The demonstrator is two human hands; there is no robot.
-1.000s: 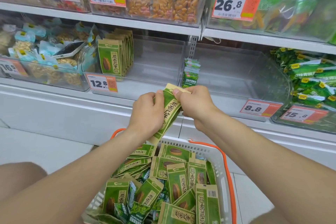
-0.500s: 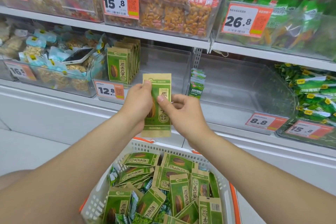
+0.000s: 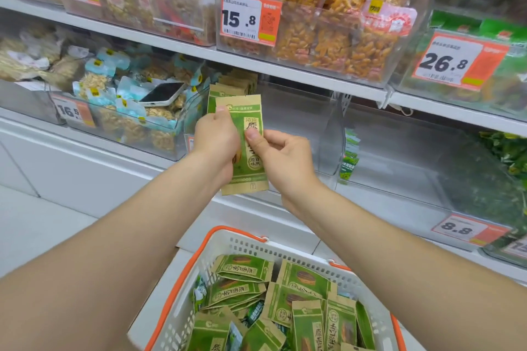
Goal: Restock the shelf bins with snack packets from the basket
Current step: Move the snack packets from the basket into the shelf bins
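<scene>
While upright, packet (image 3: 251, 177) between both grips (image 3: 216, 139) (image 3: 285, 157).

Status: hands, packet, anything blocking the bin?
Left hand and right hand both pinch one green packet, upright, before the stack in the clear bin. Basket below holds more. Nothing seen blocking.

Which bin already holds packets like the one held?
The bin behind the held packet, with a matching upright row; its right neighbour holds smaller ones.

Bright even store light, faint soft shadows, glare on clear bins (image 3: 399, 151), wide-angle bending and blur toward edges
</scene>
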